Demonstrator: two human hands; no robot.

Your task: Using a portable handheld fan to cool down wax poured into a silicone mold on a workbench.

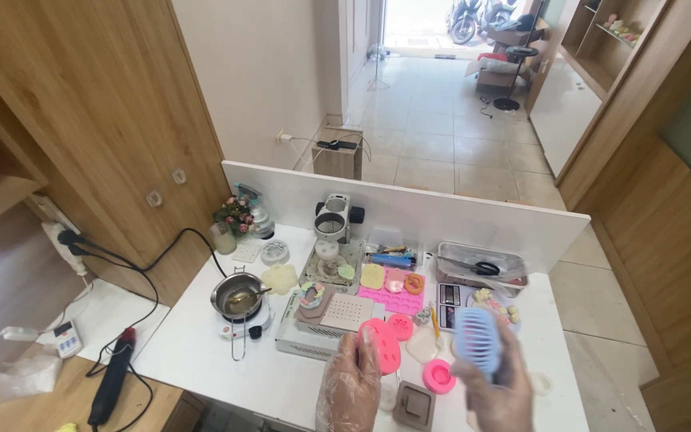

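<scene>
My left hand (351,390), in a clear plastic glove, holds a pink round silicone mould (382,345) upright above the white table (217,352). My right hand (499,394), also gloved, grips a pale blue ribbed oval mould (477,339) just right of the pink one. The two moulds are apart, with a small gap between them. Below them on the table lie a second pink round mould (439,376), a smaller pink one (400,326) and a brown square mould (414,406).
A small metal pot (237,295) sits on a little hotplate at the left. Behind are a pink flat mat (397,298), a grey box with a perforated plate (345,314), a metal tray with scissors (481,267), a flower pot (235,214) and a white back panel (441,214). Cables trail off left.
</scene>
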